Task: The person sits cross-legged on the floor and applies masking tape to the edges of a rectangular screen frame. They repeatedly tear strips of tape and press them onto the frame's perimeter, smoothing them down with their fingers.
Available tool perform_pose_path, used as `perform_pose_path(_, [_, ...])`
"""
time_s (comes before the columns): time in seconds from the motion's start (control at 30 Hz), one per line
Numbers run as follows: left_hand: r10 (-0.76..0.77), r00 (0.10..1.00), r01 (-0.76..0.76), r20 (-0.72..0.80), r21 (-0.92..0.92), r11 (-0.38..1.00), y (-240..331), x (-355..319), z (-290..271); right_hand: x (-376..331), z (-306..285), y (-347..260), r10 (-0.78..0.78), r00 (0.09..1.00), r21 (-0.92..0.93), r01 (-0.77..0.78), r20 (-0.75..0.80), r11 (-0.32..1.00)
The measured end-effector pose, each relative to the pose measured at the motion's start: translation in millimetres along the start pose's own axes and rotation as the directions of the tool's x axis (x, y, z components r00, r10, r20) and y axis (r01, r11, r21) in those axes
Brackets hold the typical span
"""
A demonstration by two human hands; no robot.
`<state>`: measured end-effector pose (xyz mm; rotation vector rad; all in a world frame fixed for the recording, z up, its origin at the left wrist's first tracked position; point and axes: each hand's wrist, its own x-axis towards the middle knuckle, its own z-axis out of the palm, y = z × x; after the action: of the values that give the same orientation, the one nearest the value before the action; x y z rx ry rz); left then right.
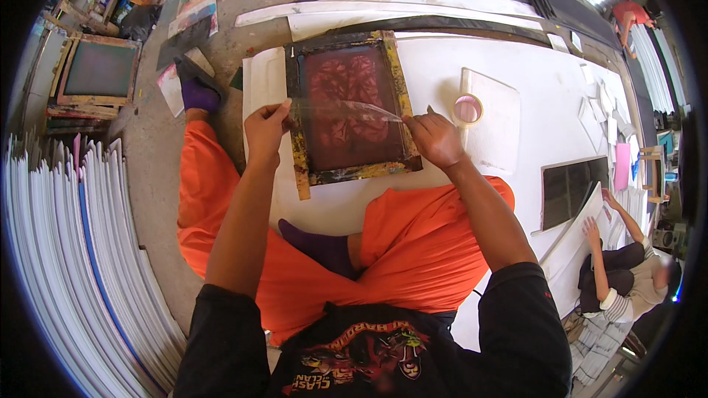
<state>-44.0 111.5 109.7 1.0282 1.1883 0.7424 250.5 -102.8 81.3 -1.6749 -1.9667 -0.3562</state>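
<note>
A strip of clear tape (pixel 369 109) is stretched between my two hands, above a screen-printing frame (pixel 399 85). The frame has paint-stained wooden edges and a dark red mesh with a branching pattern. My left hand (pixel 264 133) pinches one end of the strip near the frame's left edge. At the right edge, my right hand (pixel 436 138) is closed on the other end, its fingertips partly hidden. A roll of tape (pixel 479 112) stands just beyond my right hand, beside a white rectangular panel (pixel 500 129).
The frame lies on a large white board (pixel 431 63). Long white strips (pixel 413 11) lie beyond it. Stacked sheets (pixel 88 250) stand at left, below another screen frame (pixel 133 77). At right, a person (pixel 627 280) handles a white sheet (pixel 571 239) beside a dark panel (pixel 571 191).
</note>
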Motion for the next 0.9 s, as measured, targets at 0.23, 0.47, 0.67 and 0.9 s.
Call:
perform_pose_path(0.23, [0.027, 0.997, -0.025, 0.065, -0.045, 0.999, 26.2, 10.9, -14.8, -22.9, 1.5, -33.8, -0.047, 0.991, 0.067, 0.039, 0.125, 0.997])
perform_pose_path(0.47, [0.201, 0.96, -0.194, 0.197, -0.054, 0.98, 140.6, -14.9, 12.9, 7.3, -5.2, -67.6, -0.067, 0.991, 0.057, 0.074, -0.114, 0.996])
perform_pose_path(0.67, [0.361, 0.898, -0.351, 0.251, -0.085, 0.932, 172.3, -43.6, 29.3, 15.2, 14.2, -90.1, 0.293, 0.938, 0.305, -0.229, -0.183, 0.924])
perform_pose_path(0.9, [0.413, 0.886, -0.382, 0.212, -0.174, 0.908, 179.2, -66.7, 42.6, 89.6, 46.2, -146.5, 0.574, 0.759, 0.535, -0.36, -0.308, 0.764])
